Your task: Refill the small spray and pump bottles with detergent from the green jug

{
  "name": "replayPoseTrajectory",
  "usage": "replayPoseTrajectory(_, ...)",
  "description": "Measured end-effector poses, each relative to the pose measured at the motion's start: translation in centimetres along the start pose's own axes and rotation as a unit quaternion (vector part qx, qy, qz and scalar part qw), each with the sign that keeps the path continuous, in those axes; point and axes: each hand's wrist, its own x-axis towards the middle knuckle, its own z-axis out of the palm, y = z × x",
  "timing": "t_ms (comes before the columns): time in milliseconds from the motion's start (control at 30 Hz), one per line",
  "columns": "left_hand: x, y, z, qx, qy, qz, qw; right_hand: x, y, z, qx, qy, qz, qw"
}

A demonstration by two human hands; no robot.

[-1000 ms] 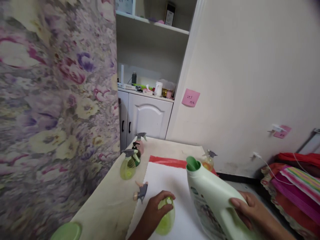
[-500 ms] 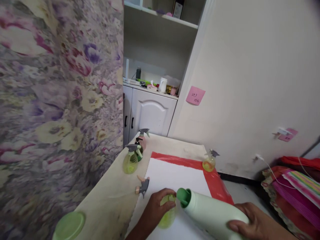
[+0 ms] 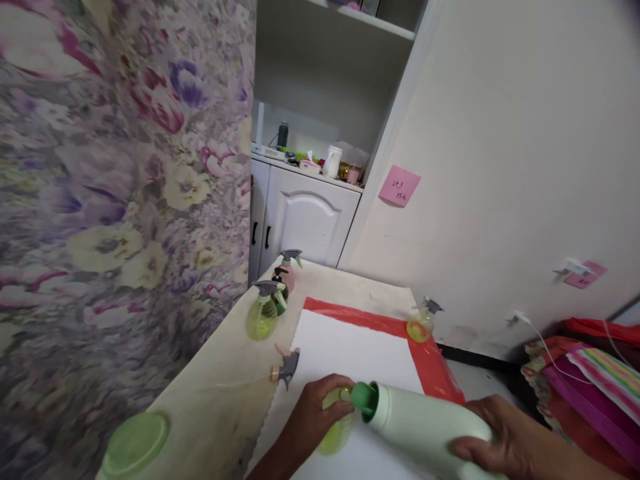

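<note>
My left hand is closed around the upper part of a yellow-green bottle standing on white paper. In my right hand is a large pale green jug-like bottle, tilted so its darker green spout points left at the small bottle's neck. Whether any liquid flows between them I cannot tell. Left of my left hand lies a loose spray head, grey with a pinkish trigger, its thin tube stretching left. A light green round lid sits at the table's lower left.
At the table's far left stand a green spray bottle, a dark pump bottle and a pink spray bottle. Another spray bottle is on the red sheet at right. A white cabinet rises behind.
The view has shifted slightly. The jug's angle has levelled a little, with its spout still beside the small bottle's neck. Both hands keep their holds.
</note>
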Motion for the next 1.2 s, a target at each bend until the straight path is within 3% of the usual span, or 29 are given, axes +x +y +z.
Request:
replayPoseTrajectory(167, 0.09, -0.46, -0.01, -0.014, 0.002, 0.004, 1.0, 0.46, 0.48, -0.03, -0.012, -0.003, -0.018, 1.0)
replayPoseTrajectory(467, 0.03, -0.51, 0.02, -0.019, -0.001, 0.003, 1.0, 0.61, 0.76, -0.49, -0.087, 0.048, -0.071, 0.992)
replayPoseTrajectory(1200, 0.0, 0.23, 0.09, 0.011, 0.011, -0.002, 1.0, 0.48, -0.02, -0.86, -0.179, 0.067, -0.076, 0.979)
